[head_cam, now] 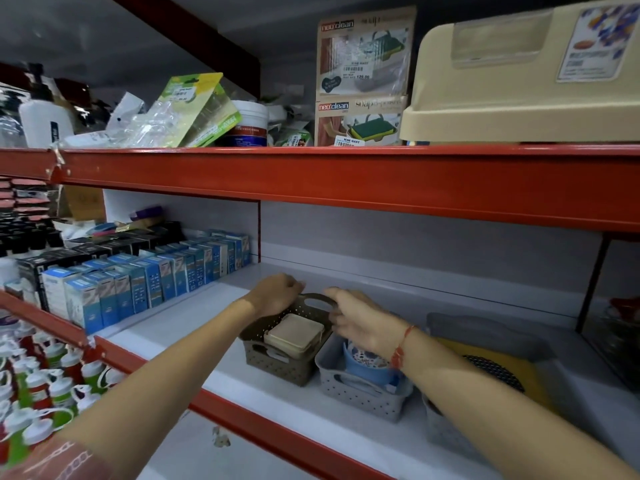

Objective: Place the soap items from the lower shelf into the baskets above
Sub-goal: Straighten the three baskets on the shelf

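Centrally, both forearms reach up from the lower corners of the frame and converge on a brown perforated basket (277,355) standing on the white shelf (194,344). The left hand (277,294), knuckles up and wrist bent down, curls its fingers over the basket's far rim at the left of the handle cut-out. The right hand (360,320), with a red thread (401,346) at the wrist, grasps the same rim at the right, its fingers bent around the handle. A cream soap box (294,336) lies inside this basket. Just beside it, to the right and touching, a grey basket (360,393) holds a blue patterned item (363,367). Blue cartons (145,282) line the shelf at the left of the frame.
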The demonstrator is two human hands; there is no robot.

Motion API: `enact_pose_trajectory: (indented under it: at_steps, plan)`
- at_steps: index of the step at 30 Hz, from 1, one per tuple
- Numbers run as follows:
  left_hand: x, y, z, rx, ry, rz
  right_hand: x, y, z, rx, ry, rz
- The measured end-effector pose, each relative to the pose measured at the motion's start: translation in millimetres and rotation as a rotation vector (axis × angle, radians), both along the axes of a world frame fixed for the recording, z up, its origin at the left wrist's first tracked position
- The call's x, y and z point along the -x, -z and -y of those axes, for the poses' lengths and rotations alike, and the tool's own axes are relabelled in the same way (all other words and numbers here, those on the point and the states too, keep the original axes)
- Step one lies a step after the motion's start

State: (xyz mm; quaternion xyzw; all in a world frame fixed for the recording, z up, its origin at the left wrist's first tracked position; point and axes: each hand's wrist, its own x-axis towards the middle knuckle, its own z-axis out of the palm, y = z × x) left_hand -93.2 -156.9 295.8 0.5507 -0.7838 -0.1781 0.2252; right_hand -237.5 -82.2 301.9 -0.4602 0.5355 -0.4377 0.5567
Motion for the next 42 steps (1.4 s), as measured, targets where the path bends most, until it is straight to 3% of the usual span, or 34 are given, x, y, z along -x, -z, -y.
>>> enact_pose_trajectory:
  at_steps: [2, 5, 8, 14, 36, 42]
  plan:
    - [-11.0, 0.8, -12.4, 0.002, 0.174, -0.043, 16.4, 2.2, -18.0, 0.105, 0.0, -0.337]
    - [-26.1, 8.9, -37.1, -0.184, 0.317, -0.034, 33.7, 14.5, -45.5, 0.14, -0.101, -0.704]
    - [-32.6, 19.6, -52.4, -0.243, 0.354, 0.126, 34.1, 28.9, -62.4, 0.081, -0.172, -0.873]
    - [-32.5, 25.0, -70.7, 0.056, 0.401, 0.394, 22.0, 31.7, -78.4, 0.2, -0.26, -1.041]
    - [-70.5, 31.2, -125.7, 0.07, 0.394, 0.342, -3.1, 42.5, -119.5, 0.245, -0.285, -1.044]
    - [-52.4, 26.9, -135.8, 0.14, 0.36, 0.251, 13.8, 27.6, -130.5, 0.287, -0.157, -0.967]
